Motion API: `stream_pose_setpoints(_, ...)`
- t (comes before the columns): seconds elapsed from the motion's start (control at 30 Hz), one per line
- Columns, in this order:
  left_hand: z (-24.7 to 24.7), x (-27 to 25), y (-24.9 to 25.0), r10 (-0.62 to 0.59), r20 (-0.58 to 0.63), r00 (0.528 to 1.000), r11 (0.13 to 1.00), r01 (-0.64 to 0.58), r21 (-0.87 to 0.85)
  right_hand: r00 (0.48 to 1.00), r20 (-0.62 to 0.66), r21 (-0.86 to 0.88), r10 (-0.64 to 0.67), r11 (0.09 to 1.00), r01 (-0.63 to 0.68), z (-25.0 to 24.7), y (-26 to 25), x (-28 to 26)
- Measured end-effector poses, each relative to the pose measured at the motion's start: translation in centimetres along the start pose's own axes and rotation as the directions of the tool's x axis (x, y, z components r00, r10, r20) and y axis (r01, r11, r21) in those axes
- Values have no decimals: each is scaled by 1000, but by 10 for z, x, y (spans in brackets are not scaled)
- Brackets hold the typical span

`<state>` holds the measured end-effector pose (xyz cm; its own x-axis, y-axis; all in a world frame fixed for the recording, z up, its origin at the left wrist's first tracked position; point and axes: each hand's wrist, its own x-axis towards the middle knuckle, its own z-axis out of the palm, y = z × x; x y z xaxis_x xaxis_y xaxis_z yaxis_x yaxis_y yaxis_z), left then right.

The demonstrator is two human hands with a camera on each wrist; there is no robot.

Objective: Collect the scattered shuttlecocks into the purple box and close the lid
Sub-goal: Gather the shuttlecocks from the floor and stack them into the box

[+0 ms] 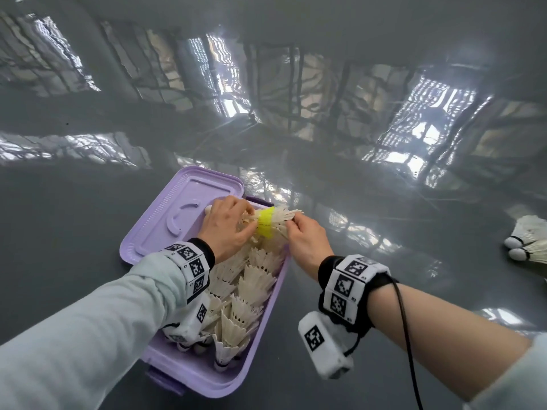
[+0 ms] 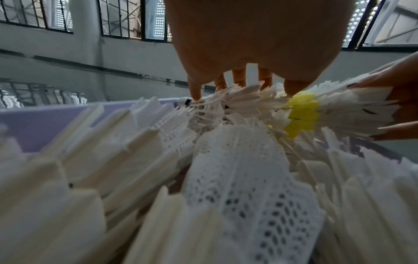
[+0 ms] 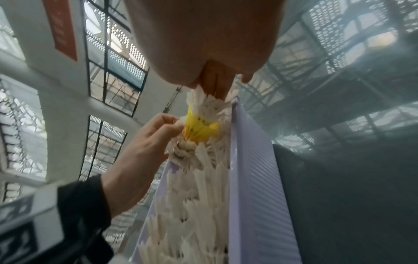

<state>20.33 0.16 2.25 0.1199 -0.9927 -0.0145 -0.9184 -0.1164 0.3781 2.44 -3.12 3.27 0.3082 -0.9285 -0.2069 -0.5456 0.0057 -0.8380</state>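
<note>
Both hands, left (image 1: 226,224) and right (image 1: 307,242), gripped stacked shuttlecocks (image 1: 270,221) with yellow band over far end of full purple box (image 1: 204,377).

The bench (image 1: 384,276) is a glossy dark grey sheet, mirroring barred windows and roof framing overhead. Tall windows (image 3: 113,53) with dark frames sit in a pale wall (image 2: 56,53), and an orange-red vertical sign (image 3: 61,28) hangs beside them, its lettering too blurred to read.
</note>
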Motion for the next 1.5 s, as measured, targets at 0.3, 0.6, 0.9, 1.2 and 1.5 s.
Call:
stream_pose_setpoints(0.3,3,10,-4,-96,-45,994,995,97,29,996,86,99,-14,995,5,14,0,4)
stream_pose_setpoints(0.6,16,6,2,-51,77,996,961,28,275,916,249,-404,-316,825,395,12,18,3)
stream_pose_setpoints(0.9,20,5,-11,52,74,996,975,-67,212,827,475,-660,-300,500,561,11,21,-4)
stream_pose_setpoints(1.2,14,5,-13,-26,61,998,973,12,230,741,566,-630,-360,391,671,11,27,8)
stream_pose_setpoints(1.5,11,7,-13,1,48,999,984,-9,176,641,587,-610,-495,250,752,-2,41,-7)
